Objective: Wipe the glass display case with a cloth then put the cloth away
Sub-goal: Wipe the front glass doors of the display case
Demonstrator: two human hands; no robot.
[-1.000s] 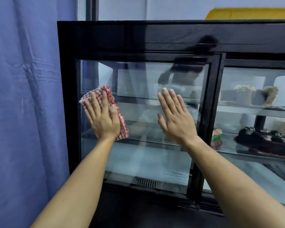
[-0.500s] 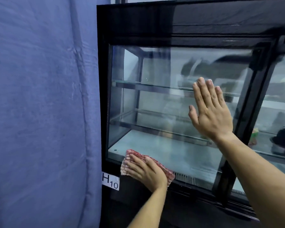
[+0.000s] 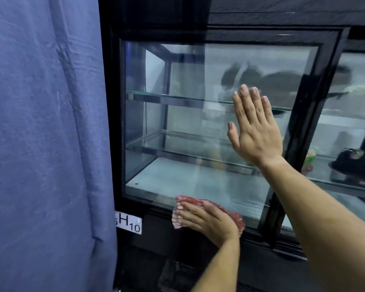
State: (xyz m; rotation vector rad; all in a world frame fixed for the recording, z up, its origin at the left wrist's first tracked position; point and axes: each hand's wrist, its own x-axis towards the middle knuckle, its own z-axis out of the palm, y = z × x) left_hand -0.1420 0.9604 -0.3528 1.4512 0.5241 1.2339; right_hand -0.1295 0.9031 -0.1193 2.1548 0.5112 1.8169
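Observation:
The black-framed glass display case (image 3: 198, 34) fills the middle and right of the view, with glass shelves inside. My left hand (image 3: 207, 222) lies flat, fingers straight and pointing left, pressing a red-and-white checked cloth (image 3: 236, 219) against the bottom edge of the left glass door (image 3: 188, 123). The cloth shows around the fingertips and behind the knuckles. My right hand (image 3: 255, 131) is flat on the same door higher up, near its right frame, fingers straight and pointing upward.
A blue curtain (image 3: 42, 144) hangs close at the left of the case. A white label reading H10 (image 3: 128, 223) sits on the lower frame. Behind the right door (image 3: 346, 123), a dark cake (image 3: 354, 163) and other cakes stand on shelves.
My left hand swept the cloth from the upper left of the door down to its bottom edge, then slid it right along that edge. My right hand stayed flat on the glass.

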